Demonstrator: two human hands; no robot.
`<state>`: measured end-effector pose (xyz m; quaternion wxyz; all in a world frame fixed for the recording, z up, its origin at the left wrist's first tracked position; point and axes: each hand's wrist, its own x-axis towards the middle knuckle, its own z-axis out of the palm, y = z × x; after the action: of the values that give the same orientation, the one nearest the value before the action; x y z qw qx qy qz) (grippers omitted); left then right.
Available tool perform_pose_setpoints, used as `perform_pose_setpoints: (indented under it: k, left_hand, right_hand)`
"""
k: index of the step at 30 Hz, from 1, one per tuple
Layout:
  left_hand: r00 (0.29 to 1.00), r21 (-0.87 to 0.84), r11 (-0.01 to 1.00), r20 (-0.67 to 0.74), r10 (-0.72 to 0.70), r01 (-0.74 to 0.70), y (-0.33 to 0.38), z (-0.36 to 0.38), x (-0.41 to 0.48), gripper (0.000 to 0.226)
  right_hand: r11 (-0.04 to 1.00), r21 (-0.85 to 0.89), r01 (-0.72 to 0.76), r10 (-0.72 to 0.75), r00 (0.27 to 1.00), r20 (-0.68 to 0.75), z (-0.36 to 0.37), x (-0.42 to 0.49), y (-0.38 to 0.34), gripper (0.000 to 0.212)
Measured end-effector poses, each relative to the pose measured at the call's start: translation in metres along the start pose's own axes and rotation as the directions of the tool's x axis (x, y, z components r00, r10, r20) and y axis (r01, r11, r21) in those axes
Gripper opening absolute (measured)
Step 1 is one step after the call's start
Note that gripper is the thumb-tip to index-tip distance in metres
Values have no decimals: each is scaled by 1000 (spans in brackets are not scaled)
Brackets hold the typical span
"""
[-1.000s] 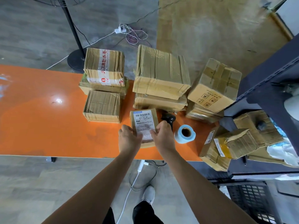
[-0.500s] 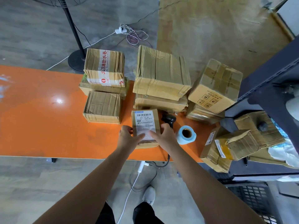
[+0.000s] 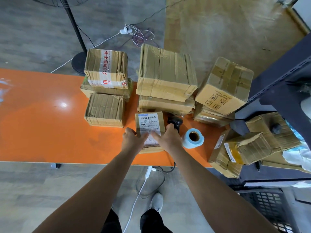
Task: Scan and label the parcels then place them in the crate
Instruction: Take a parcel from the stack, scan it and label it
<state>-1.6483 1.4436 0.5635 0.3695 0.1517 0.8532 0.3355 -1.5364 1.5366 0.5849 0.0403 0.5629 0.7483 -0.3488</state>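
Note:
A small cardboard parcel (image 3: 150, 121) with a white barcode label lies on the orange table (image 3: 42, 132) near its front edge. My left hand (image 3: 132, 140) holds the parcel's left side, thumb laid across the lower part of the label. My right hand (image 3: 169, 140) holds the right side, and its thumb presses the label too. Just right of the parcel lies a black handheld scanner (image 3: 176, 122), with a pale blue label roll (image 3: 193, 137) beyond it. A black mesh crate (image 3: 269, 209) sits on the floor at lower right.
Stacks of taped cardboard parcels (image 3: 166, 78) fill the table's far side, with a single box (image 3: 104, 110) at left. Labelled parcels (image 3: 235, 153) lie on a lower dark shelf (image 3: 277, 91) at right. Cables and a fan stand (image 3: 77, 59) are on the floor.
Both hands have shifted from the parcel's near corners inward, and the thumbs now meet over the lower half of the label. The parcel has barely moved.

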Motion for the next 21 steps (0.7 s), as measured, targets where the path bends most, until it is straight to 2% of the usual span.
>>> perform_pose_setpoints:
  k: [3, 7, 10, 14, 17, 21]
  left_hand:
    - [1000, 2, 1000, -17, -21, 21, 2, 1, 1, 44]
    - [998, -182, 983, -57, -20, 9, 8, -3, -15, 40]
    - [996, -264, 964, -92, -5, -20, 20, -11, -33, 36]
    - [996, -320, 946, -85, 31, -56, 35, -23, -50, 40]
    - [997, -257, 963, -32, 73, -78, 47, -30, -58, 55]
    - [979, 56, 978, 56, 196, -199, 58, -38, -65, 72]
  right_hand:
    - [999, 33, -40, 39, 998, 46, -1, 4, -2, 65]
    - [980, 200, -12, 3, 999, 44, -4, 0, 3, 55]
    - [913, 408, 13, -48, 996, 74, -16, -8, 5, 53]
    - [829, 556, -55, -35, 988, 149, -34, -16, 4, 47]
    - [788, 614, -41, -12, 997, 83, -42, -23, 8, 56]
    - [769, 639, -8, 75, 994, -77, -56, -45, 17, 63]
